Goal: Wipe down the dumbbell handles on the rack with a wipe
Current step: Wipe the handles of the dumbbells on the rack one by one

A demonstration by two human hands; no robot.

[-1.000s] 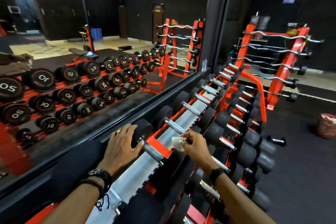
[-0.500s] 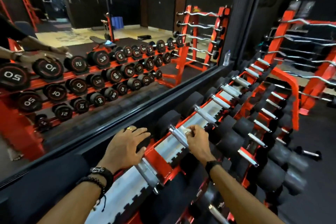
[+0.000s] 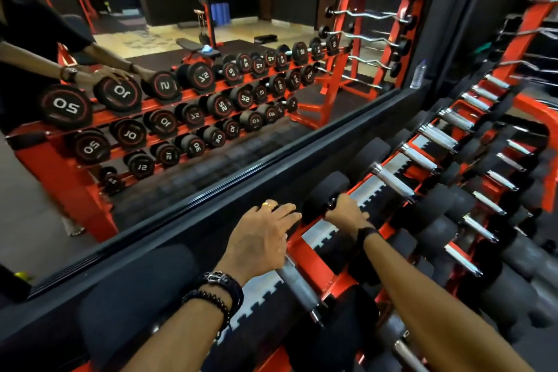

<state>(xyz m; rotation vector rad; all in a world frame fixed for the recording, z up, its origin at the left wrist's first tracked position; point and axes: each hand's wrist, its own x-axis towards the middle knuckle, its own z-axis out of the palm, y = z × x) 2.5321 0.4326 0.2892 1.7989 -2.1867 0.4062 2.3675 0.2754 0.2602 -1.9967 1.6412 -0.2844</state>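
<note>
Head camera, looking down: the right hand (image 3: pixel 347 214) has its fingers curled around a dumbbell handle (image 3: pixel 335 202) on the top shelf, right up against the inner black weight head. I can't actually see the wipe, so it's probably bunched inside that grip. The left hand (image 3: pixel 259 244) lies flat with fingers spread and relaxed on the black head of the nearer dumbbell, bracing it I guess, holding nothing. The next handle (image 3: pixel 392 181) sits just beyond the right hand, farther along the row, so the right hand is clearly the closer one. Every handle's long axis runs across the shelf, from the mirror side out toward the open floor. They all rest on an orange rack (image 3: pixel 314 263) with lower shelves off to the right. A big wall mirror (image 3: pixel 181 84) on the left reflects the weights, and it's a dark gym room.
</note>
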